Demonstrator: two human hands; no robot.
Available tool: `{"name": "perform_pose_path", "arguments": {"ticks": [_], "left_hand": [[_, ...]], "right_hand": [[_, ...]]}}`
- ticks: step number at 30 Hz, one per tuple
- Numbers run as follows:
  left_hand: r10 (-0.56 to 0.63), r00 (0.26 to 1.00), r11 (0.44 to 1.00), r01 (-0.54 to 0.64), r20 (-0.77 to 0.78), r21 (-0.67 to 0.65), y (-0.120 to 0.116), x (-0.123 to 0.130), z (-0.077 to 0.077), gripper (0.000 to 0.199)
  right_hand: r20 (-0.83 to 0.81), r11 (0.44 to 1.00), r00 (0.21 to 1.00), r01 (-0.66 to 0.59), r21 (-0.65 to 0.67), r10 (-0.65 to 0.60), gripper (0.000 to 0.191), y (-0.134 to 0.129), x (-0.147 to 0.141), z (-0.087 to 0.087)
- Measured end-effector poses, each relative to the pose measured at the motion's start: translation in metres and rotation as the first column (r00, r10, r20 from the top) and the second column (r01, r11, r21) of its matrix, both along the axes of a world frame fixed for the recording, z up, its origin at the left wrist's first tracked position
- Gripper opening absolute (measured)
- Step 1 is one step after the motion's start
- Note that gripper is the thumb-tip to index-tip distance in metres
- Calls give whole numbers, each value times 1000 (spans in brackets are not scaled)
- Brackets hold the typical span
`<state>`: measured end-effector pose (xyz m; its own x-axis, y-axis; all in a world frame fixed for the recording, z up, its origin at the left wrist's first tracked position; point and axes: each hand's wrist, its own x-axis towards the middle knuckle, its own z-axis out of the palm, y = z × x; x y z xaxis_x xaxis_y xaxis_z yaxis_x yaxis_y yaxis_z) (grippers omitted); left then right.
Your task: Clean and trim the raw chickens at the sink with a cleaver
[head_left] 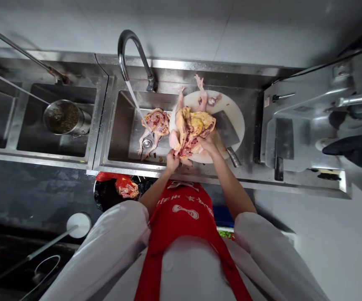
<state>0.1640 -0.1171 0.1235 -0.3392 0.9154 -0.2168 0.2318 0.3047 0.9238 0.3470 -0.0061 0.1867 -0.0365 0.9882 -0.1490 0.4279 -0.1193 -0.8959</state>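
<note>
A raw chicken, cut open with yellow fat and red flesh showing, lies on a round white cutting board. Its feet point toward the wall. My left hand is closed on the chicken's near end, at the board's lower left edge. On the near right side, my right hand grips the same bird, its fingers partly hidden against the meat. A cleaver lies flat on the board just right of the chicken, handle toward me. Another opened chicken rests in the sink under running water.
A curved faucet pours into the steel sink. In the left basin stands a metal pot of liquid. A second cleaver lies on the right. Below the counter is a black-lined bin with red plastic and scraps.
</note>
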Motion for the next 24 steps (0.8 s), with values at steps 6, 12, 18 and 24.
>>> {"name": "perform_pose_path", "arguments": {"ticks": [6,12,18,24], "left_hand": [[121,898,969,-15,-423,247,-22,20,42,28],[-243,609,945,325,-755,-41,-6,55,62,35],[-228,668,948,317,-709,-6,-10,53,46,29],[-160,753,950,292,-638,106,-7,47,30,33]], "right_hand": [[415,1000,910,1,-27,10,72,-37,43,39],[813,986,575,56,-157,97,65,-80,104,30],[838,993,532,-47,-110,118,67,-55,122,2],[803,997,593,6,-76,58,61,-55,151,11]]}}
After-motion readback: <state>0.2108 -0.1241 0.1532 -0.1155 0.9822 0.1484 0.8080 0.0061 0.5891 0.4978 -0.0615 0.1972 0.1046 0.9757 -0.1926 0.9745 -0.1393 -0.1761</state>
